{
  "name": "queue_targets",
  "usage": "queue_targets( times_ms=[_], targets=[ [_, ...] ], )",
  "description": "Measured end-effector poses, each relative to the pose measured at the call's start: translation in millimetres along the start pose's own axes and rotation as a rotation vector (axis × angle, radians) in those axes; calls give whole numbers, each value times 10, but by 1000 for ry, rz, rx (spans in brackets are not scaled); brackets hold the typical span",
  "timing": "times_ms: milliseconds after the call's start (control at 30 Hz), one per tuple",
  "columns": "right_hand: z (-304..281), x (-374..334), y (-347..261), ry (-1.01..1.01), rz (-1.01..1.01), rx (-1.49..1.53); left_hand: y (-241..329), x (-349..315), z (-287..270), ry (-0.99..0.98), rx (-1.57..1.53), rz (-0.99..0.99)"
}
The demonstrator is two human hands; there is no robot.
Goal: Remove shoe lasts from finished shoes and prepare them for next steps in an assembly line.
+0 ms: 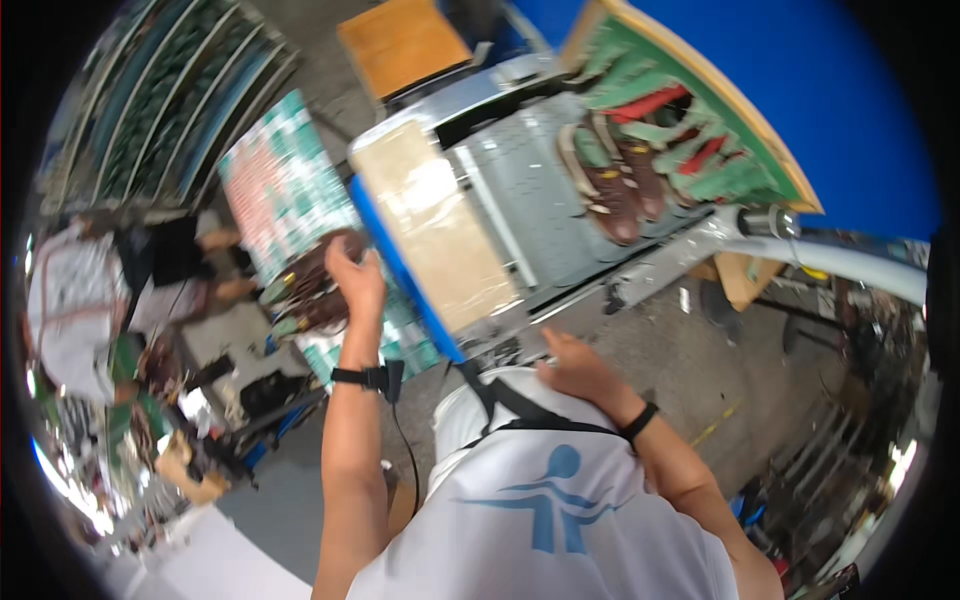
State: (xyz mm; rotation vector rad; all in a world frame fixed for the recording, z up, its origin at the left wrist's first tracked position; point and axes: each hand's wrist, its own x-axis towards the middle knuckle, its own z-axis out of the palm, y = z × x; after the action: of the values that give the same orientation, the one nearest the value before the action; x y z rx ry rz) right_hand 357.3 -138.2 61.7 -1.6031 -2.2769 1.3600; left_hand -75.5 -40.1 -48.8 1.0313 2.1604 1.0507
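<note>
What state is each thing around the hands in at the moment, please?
Left hand: fingers at the dark brown shoes, grip unclear from blur
Dark brown shoes: over the green-and-white patterned surface
Right hand: index finger extended, nothing visibly held
Brown shoe pair on the grey conveyor belt: upright, side by side
Grey conveyor belt: running or stopped, cannot tell

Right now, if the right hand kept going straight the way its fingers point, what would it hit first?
The right hand would probably meet the machine's metal rail first; height is unclear in this view, so it might pass over or under.
</note>
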Motion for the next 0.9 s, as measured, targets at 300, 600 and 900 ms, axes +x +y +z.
queue_targets(
  times_ms=[300,600,900],
  targets=[
    [-289,-198,537,-42,275,142,2567,-1111,3311,-512,-337,-68],
    [-581,-236,851,-90,405,250,2390,-995,3645,-396,-616,-292],
    [-201,-204,928,-38,467,338,1667,-476,1507,-817,-878,-503]
  ],
)
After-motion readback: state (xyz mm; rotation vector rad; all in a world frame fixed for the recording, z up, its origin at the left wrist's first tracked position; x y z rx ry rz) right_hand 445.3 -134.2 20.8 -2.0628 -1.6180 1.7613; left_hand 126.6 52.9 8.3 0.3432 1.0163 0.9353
